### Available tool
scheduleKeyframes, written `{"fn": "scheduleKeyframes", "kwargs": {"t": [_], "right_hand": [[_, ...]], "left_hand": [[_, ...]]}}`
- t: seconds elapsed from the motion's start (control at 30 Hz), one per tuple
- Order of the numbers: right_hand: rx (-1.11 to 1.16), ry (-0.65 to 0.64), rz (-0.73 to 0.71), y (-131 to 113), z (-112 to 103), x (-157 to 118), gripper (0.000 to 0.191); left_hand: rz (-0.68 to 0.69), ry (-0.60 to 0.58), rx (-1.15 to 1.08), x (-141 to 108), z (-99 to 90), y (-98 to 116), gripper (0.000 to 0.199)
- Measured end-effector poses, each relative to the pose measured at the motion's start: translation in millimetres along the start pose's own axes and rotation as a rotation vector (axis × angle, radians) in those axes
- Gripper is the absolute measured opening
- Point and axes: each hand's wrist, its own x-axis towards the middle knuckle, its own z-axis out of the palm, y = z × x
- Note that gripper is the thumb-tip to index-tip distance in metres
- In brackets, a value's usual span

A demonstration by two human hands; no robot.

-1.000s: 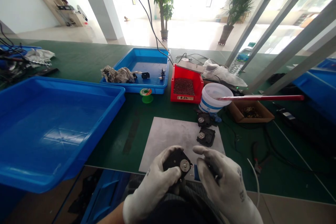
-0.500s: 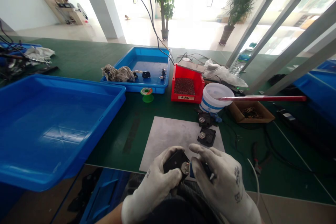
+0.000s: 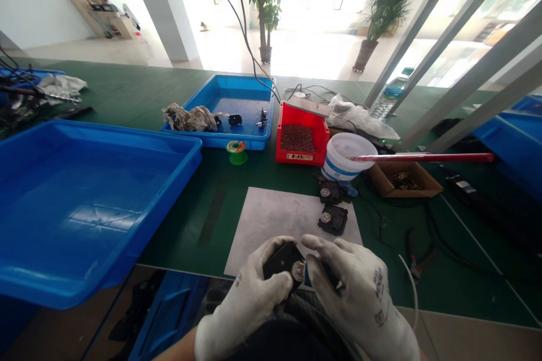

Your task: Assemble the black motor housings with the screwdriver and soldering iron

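Note:
My left hand [image 3: 265, 282], in a white glove, is closed around a black plastic housing [image 3: 283, 262]. A round silver metal part [image 3: 298, 272] sits at the housing's right edge, beside my thumb. My right hand [image 3: 349, 282], also gloved, is closed on a blue and black object [image 3: 308, 277]. Its blue end lies right beside the metal part; my fingers hide most of it, so its kind is unclear. Beyond my hands, two similar black housings [image 3: 333, 220] with round metal parts lie at the right side of a white paper sheet [image 3: 271, 214].
A large blue tray [image 3: 169, 180] stands at left. Farther back are another blue tray [image 3: 237, 138], a green solder spool [image 3: 237, 155], a red bin [image 3: 300, 157] of small brown pieces and a white bucket [image 3: 342, 163]. Pliers [image 3: 415, 262] and a small carton [image 3: 406, 189] lie at right.
My right hand has shifted very slightly left, with its grip about the same. My left hand and the housing have hardly moved.

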Motion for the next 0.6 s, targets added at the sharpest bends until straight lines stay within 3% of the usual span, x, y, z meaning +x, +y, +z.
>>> {"fn": "scheduleKeyframes", "kwargs": {"t": [0.07,0.13,0.27,0.33,0.43,0.53,0.6], "right_hand": [[0.064,0.000,0.057,1.0,0.2,-0.6,0.025],[0.201,-0.033,0.206,2.6,1.3,-2.1,0.028],[0.559,-0.176,0.597,4.6,7.8,-7.1,0.073],[0.694,-0.235,0.758,2.6,11.8,-7.9,0.081],[0.906,-0.313,0.884,-4.3,14.0,-4.9,0.068],[1.110,-0.359,0.897,-13.0,11.6,-0.3,0.046],[1.129,-0.329,0.899,-18.1,9.9,1.3,0.036]], "left_hand": [[-0.002,0.001,-0.006,-0.8,-1.5,-1.9,0.048],[-0.029,0.024,-0.004,-1.6,-2.6,-2.4,0.050],[0.007,0.064,0.049,-0.8,-1.4,0.5,0.052],[0.066,0.050,0.047,-0.1,0.7,1.5,0.048],[0.123,0.032,0.054,-1.3,3.1,0.3,0.044],[0.187,0.024,0.112,-5.5,3.4,-2.2,0.044],[0.219,0.016,0.144,-8.4,3.5,-2.6,0.043]]}}
